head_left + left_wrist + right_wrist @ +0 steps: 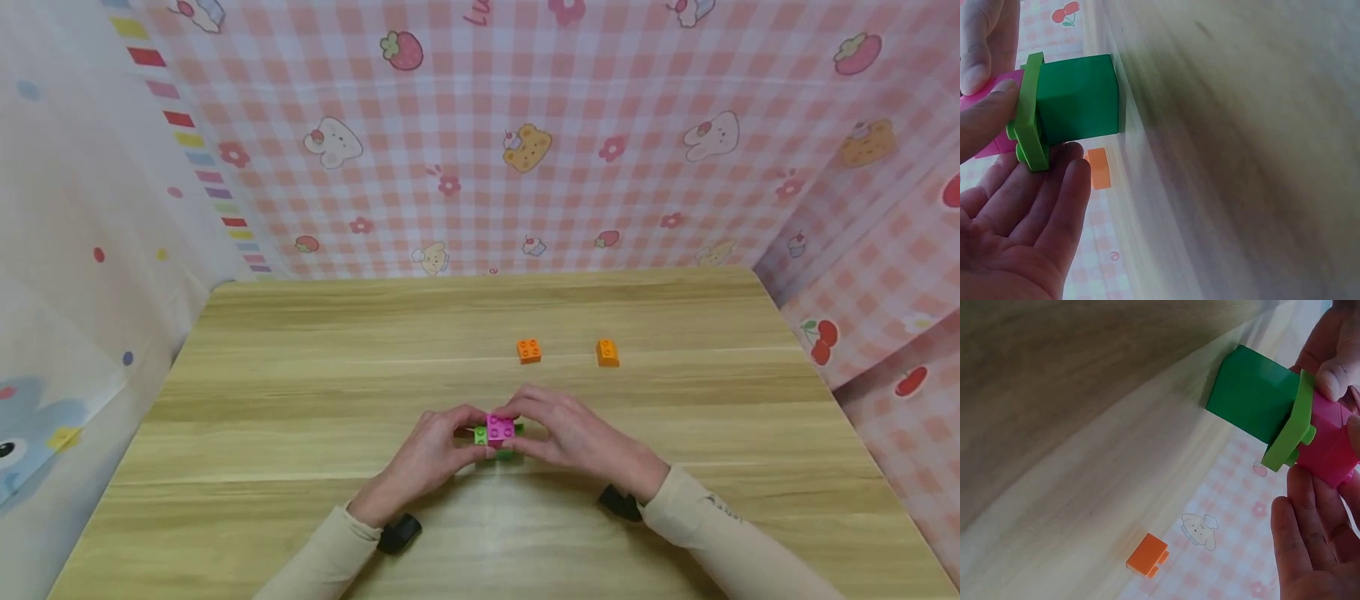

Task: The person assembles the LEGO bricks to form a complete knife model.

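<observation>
Left curtain (142, 275): pale cloth with coloured dots and a blue printed creature, hanging along the left side of your wood-grain table (262, 400).
Back cloth (465, 108): pink gingham with strawberries, flowers and animal faces, behind the table's far edge.
Left sleeve (322, 554): cream, with a black wrist device (399, 533) just beside its cuff.
Left hand (431, 454): your thumb and fingers pinch the block stack (1291, 422) from its left, the thumb on the near side, the fingers on the far side.
Stack: upright between your two hands, near the middle of the table; the pink piece (500, 427) is on top, the light green plate (1034, 125) under it, the dark green block (1079, 97) at the bottom. You cannot tell whether its base touches the wood.
Orange brick (528, 351): lying beyond the stack, four studs facing up, touched by neither hand.
Right hand (562, 429): your thumb and fingers grip the pink piece from its right.
Yellow-orange brick (607, 352): to the right of the orange brick and apart from it, studs up, one end rounded.
Right sleeve (727, 533): cream, with a small dark print; a second black device (621, 502) sits beside its cuff.
Right cloth (885, 321): pink gingham with cherries, along the table's right side.
</observation>
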`<move>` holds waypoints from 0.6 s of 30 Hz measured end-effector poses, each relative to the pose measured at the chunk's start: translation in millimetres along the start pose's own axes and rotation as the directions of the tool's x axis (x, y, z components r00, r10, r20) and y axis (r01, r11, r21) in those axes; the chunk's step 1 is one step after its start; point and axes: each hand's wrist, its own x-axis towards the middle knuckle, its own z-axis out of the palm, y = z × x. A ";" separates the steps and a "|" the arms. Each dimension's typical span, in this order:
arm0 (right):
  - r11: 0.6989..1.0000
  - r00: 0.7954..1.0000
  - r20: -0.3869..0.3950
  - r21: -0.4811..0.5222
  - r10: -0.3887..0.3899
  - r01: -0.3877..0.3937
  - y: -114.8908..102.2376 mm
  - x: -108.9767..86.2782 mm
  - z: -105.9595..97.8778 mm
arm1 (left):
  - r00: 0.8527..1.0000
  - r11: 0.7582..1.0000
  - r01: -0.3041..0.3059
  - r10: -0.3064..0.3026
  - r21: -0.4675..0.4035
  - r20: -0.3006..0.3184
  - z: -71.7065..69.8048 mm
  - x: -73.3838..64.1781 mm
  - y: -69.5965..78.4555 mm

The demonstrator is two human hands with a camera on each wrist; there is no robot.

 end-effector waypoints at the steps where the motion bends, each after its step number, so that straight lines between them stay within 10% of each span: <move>1: 1.000 1.000 0.002 -0.003 0.004 -0.004 -0.4 -0.3 0.1 | 1.000 1.000 -0.005 0.005 0.000 0.001 0.1 -0.1 0.0; 11: 0.994 0.994 0.000 -0.007 0.106 -0.106 -2.4 -2.2 -1.5 | 0.999 1.000 -0.012 0.012 0.003 0.043 -4.3 -0.2 3.3; 18: 0.991 0.992 -0.005 -0.038 0.128 -0.128 -5.3 -0.6 0.7 | 0.994 0.989 -0.099 0.092 -0.107 -0.065 -9.5 -5.1 5.1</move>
